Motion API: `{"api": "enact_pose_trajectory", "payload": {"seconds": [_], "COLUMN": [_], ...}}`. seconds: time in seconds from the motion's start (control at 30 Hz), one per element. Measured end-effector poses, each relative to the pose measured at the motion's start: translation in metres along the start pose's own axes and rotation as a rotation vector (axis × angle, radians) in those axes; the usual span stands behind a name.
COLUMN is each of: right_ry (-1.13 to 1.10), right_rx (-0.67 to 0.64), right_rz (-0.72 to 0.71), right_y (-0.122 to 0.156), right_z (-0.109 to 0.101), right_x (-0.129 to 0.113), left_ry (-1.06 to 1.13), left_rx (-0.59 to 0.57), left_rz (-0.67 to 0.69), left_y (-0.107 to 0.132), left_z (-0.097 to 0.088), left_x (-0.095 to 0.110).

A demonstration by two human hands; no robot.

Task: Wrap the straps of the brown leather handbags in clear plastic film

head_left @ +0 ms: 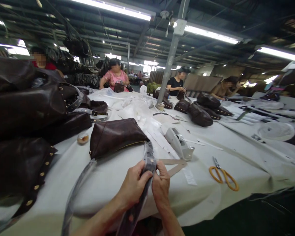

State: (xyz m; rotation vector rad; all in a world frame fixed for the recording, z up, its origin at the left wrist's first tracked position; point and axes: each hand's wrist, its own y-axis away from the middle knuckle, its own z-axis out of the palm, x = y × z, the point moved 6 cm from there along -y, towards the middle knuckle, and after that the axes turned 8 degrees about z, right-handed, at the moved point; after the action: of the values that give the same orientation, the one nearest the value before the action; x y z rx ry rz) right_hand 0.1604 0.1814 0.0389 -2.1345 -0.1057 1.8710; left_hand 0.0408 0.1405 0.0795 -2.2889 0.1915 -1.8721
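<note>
A plastic-wrapped strap (150, 162) is pinched by the fingers of the left hand (131, 183) and right hand (161, 184), presumably so that it is steadied from both sides. Scissors (220, 168) are laid at right on the tabletop (201, 196), apparently within reach. Just beyond the hands, the dark bag (116, 136) is rested, its corner met by the strap.

Bright tube lights (211, 34) under a dark metal roof (108, 32), grey post (173, 52), pale worktable (248, 160).
</note>
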Motion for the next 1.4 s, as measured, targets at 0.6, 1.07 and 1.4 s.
{"api": "enact_pose_trajectory", "payload": {"seconds": [0.6,1.07,1.4], "right_ry": [-0.770,0.691,0.487], "right_rx": [-0.371,-0.315,-0.184], "right_rz": [0.733,-0.970,-0.719], "right_y": [0.040,0.048,0.019], "right_z": [0.027,0.001,-0.008], "right_x": [0.015,-0.056,-0.030], "left_ry": [0.028,0.331,0.513], "left_rx": [-0.019,-0.153,-0.304], "left_rz": [-0.046,-0.314,-0.307], "left_y": [0.022,0.008,0.017], "left_z": [-0.009,-0.010,-0.002], "left_x": [-0.022,-0.043,-0.006]}}
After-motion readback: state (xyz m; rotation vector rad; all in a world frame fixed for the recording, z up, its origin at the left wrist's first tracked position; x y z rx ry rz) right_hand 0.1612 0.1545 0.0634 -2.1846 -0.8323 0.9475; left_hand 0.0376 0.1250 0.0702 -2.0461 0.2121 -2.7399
